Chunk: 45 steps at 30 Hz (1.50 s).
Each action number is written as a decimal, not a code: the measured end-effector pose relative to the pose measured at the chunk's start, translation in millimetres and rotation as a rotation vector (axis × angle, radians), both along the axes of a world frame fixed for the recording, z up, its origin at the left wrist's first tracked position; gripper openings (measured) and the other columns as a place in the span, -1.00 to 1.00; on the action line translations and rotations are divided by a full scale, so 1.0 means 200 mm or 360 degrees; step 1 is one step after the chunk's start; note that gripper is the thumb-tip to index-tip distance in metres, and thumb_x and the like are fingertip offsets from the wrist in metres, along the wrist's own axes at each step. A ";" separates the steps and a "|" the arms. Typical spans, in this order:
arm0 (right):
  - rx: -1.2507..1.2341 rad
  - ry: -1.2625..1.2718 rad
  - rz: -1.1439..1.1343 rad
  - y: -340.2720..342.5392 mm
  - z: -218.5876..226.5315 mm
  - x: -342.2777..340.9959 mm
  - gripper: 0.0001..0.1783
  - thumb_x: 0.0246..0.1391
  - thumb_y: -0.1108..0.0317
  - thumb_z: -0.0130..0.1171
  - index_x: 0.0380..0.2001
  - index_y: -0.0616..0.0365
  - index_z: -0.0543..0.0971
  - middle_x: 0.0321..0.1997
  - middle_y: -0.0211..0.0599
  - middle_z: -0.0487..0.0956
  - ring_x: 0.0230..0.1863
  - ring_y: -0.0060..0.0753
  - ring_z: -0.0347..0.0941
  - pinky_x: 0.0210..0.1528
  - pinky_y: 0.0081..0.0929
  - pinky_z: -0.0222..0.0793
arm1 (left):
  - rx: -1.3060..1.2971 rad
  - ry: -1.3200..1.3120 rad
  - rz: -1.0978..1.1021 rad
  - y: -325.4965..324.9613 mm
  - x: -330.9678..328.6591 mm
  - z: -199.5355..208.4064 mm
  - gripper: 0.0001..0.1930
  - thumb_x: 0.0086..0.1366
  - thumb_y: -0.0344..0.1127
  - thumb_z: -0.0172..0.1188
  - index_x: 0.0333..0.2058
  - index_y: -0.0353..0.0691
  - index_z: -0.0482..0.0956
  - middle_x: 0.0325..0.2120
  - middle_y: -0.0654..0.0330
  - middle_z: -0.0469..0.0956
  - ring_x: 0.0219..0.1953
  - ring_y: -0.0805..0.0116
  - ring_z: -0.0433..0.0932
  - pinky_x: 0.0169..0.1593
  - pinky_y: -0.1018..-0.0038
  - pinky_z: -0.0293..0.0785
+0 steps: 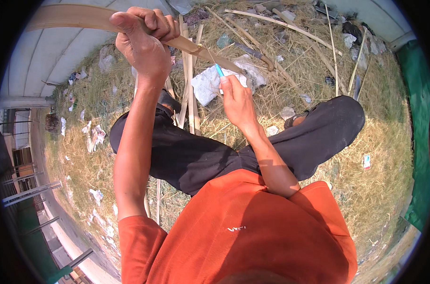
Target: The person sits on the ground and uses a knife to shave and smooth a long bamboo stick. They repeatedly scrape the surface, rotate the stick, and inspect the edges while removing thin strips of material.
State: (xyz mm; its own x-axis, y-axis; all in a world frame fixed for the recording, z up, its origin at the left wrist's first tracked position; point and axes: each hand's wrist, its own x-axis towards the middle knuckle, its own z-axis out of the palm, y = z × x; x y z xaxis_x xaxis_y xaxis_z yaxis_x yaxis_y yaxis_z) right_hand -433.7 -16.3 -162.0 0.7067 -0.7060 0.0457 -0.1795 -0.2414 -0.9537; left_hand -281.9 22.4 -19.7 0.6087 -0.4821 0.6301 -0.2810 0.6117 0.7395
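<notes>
My left hand [148,40] is raised at the upper left, its fingers wrapped round a long split bamboo strip [75,17]. From the far left the strip slants down to the right, and its lower end lies over a white block [206,86] on the ground. Just beside that end, my right hand [237,102] is closed on a slim light-blue pen-like tool [219,70], whose tip points up toward the strip. A fine line runs from the tip, too thin to make out. Both my legs, in black trousers, are bent wide around the work.
Several loose bamboo strips [190,94] lie between my feet and across the dry grass [366,135]. A large knife with a wooden handle [267,61] lies beyond the block. Scraps of litter [95,138] dot the left side. Pale wall panels [44,57] and green sheeting [416,123] border the ground.
</notes>
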 end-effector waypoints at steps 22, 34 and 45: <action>-0.0003 0.0011 -0.0047 -0.13 0.10 0.21 -0.65 0.32 0.13 -0.20 -0.29 0.22 0.39 -0.76 0.05 0.39 -0.60 0.29 0.39 -0.56 0.01 0.26 | -0.0023 0.0179 -0.0565 -0.16 0.18 -0.10 -0.38 0.22 0.42 -0.20 -0.63 -0.07 0.15 -0.78 0.39 -0.13 -0.70 0.50 -0.21 -0.61 0.48 -0.23; -0.0367 0.0362 -0.0315 -0.07 -0.33 0.09 -0.72 0.29 0.18 -0.13 -0.32 0.20 0.38 -0.78 0.04 0.39 -0.64 0.24 0.40 -0.60 0.02 0.25 | -0.0047 0.0148 -0.0622 -0.09 0.10 -0.16 -0.38 0.23 0.42 -0.24 -0.62 -0.06 0.07 -0.77 0.38 -0.13 -0.69 0.50 -0.23 -0.61 0.50 -0.24; -0.0019 -0.0347 -0.0088 -0.13 -0.05 -0.13 -0.64 0.32 0.14 -0.16 -0.40 0.22 0.39 -0.75 -0.22 0.21 -0.73 -0.27 0.22 -0.60 -0.35 0.07 | -0.0040 0.0096 -0.0420 -0.13 0.21 -0.13 -0.38 0.24 0.39 -0.21 -0.62 -0.06 0.03 -0.75 0.39 -0.15 -0.68 0.51 -0.24 -0.60 0.50 -0.26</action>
